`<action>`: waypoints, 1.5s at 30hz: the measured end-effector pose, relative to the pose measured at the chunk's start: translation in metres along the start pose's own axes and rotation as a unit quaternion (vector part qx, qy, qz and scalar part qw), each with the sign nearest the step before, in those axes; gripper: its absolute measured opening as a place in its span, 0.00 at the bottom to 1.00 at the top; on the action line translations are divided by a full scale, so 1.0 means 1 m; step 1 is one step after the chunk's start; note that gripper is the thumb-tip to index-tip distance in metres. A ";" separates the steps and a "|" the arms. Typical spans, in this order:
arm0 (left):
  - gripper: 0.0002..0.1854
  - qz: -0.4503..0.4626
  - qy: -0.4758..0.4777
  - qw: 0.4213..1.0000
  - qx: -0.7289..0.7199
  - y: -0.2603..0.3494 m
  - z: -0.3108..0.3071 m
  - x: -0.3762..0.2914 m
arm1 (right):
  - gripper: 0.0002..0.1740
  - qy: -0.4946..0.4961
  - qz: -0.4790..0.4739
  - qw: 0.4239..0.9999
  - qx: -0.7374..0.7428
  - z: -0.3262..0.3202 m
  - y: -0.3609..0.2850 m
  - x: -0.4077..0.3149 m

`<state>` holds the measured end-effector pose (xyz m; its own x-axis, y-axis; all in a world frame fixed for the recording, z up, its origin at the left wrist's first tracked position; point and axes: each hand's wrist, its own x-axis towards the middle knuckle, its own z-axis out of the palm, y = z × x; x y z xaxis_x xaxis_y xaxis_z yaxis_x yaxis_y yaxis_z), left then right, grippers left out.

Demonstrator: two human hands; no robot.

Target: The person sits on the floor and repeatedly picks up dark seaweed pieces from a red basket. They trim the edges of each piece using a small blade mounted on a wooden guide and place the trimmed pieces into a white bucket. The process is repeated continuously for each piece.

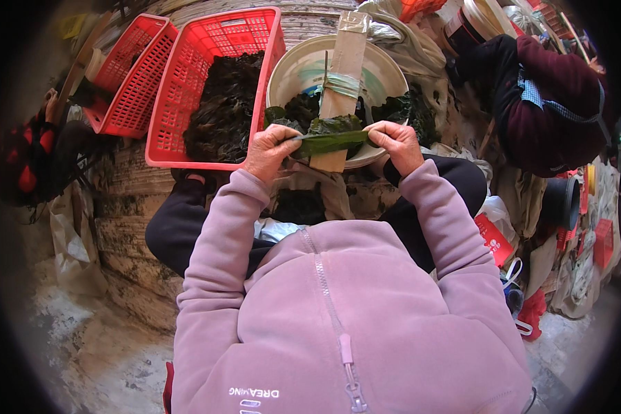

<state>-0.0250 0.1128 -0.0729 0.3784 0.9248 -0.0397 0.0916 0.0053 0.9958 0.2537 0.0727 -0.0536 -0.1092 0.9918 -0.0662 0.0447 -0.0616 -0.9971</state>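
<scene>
Both of my hands hold one green strip of seaweed [331,143], stretched level across the near end of a wooden board [341,67]. My left hand [273,150] pinches its left end between thumb and fingers; my right hand [396,145] pinches the right end. The board lies over a large round white bucket [388,62], with pale plastic strip wound around its middle and a thin dark rod beside the binding. More dark green seaweed [302,108] lies in the bucket. Just left of it, a red plastic basket [160,114] holds a heap of brown-black seaweed [227,108].
A second red basket [129,98] leans at the upper left, near another person [31,155]. At the right, a person in a dark red top [553,114] bends over. A black bucket [559,202], sacks and a red bag [494,240] are on the right.
</scene>
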 end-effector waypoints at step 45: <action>0.08 -0.075 -0.103 0.989 0.071 0.026 -0.015 0.023 | 0.05 -0.025 0.072 0.997 -0.002 -0.010 -0.015 0.020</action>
<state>-0.0273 0.1401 -0.0467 0.5293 0.8201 -0.2176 0.2839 0.0705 0.9563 0.2610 0.0950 -0.0397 -0.1501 0.9660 -0.2105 0.0667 -0.2025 -0.9770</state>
